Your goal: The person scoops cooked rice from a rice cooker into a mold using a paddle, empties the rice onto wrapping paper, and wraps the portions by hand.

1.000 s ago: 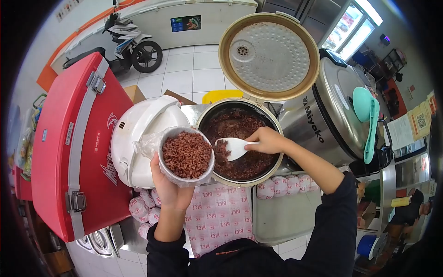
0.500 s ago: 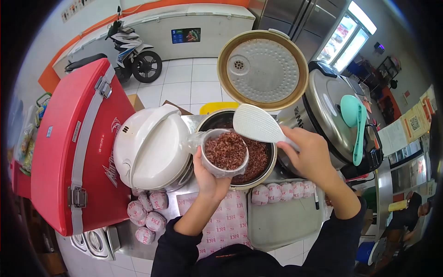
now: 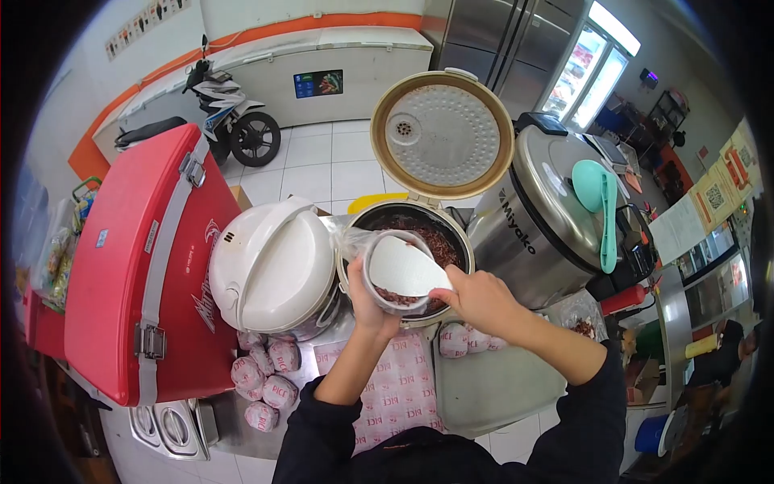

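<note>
My left hand (image 3: 372,313) is wrapped round a small white bowl (image 3: 397,307) lined with clear plastic, tilted above the open rice cooker (image 3: 468,250). Reddish-brown rice (image 3: 389,296) shows at the bowl's lower edge. The white rice paddle (image 3: 407,266) lies flat across the bowl's mouth, hiding most of what is inside. Its handle is gripped in my right hand (image 3: 484,300). More brown rice (image 3: 435,239) fills the cooker behind the bowl. Below my forearms lie printed wrapping papers (image 3: 395,391) and a grey tray (image 3: 500,395) with wrapped rice packs (image 3: 454,340) along its far edge.
A closed white rice cooker (image 3: 274,266) and a red cooler box (image 3: 137,282) stand left, with several wrapped packs (image 3: 280,391) near them. The open cooker's lid (image 3: 451,113) rises behind. At right, a steel Miyako cooker (image 3: 524,226) carries a turquoise spoon (image 3: 592,189).
My right hand has brought the paddle down and left, from above the bowl's right side onto its mouth. The bowl still sits in my left hand. The camera view has shifted slightly.
</note>
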{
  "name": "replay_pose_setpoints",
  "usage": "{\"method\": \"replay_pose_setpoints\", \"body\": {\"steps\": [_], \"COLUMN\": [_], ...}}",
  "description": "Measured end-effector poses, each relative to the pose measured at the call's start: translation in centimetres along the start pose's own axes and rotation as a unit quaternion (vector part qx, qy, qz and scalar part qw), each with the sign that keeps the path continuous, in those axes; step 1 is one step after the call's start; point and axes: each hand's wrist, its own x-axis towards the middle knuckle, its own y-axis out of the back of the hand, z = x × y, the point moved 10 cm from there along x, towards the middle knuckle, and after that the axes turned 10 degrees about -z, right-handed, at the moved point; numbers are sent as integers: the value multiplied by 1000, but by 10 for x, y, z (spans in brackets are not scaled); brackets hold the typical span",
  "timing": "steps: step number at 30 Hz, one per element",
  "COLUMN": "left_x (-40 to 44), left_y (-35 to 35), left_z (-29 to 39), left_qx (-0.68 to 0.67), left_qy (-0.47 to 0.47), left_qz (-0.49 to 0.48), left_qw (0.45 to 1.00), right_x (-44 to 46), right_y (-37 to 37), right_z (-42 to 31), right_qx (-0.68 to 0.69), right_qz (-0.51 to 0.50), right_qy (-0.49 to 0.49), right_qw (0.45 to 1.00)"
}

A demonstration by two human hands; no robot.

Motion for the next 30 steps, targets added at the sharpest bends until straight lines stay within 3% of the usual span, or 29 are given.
{"method": "replay_pose_setpoints", "body": {"steps": [1,2,3,4,6,8,10,13,15,18,19,25,26,28,30], "left_x": [0,-1,-6,-14,-17,-25,-20,-14,-13,-3,-13,-10,-16,-15,-5], "left_y": [2,1,7,15,17,34,67,59,54,58,29,57,63,48,50], "left_z": [4,4,11,18,16,17,12,20,21,13,24,26,28,41,45], "left_qx": [-25,-23,-30,-38,-20,33,22,77,2,12,36,15,25,78,46], "left_qy": [-26,-28,-67,-104,-127,-195,-220,-211,-188,-173,-173,-218,-219,-203,-170], "left_qz": [5,2,44,88,48,100,104,48,73,47,77,80,138,138,118], "left_qw": [999,999,996,990,991,975,970,973,979,984,981,973,966,966,977], "right_x": [-2,-3,-1,-1,-1,1,-1,1,-4,-4,0,6,3,-4,-9], "right_y": [1,-2,-6,-19,-55,-62,-95,-78,-75,-76,-76,-84,-86,-89,-74], "right_z": [1,2,2,0,-6,-18,-24,-25,-23,-22,-23,-15,-10,1,23], "right_qx": [0,98,193,193,420,462,638,643,635,596,590,588,584,584,482], "right_qz": [3,-7,-19,-20,-41,-66,-214,-140,-119,-111,-96,-92,-77,-71,-26], "right_qy": [0,21,43,46,74,52,-30,1,2,16,18,-15,-49,-39,-60], "right_qw": [1000,995,980,980,904,883,740,753,763,795,801,803,807,808,874]}}
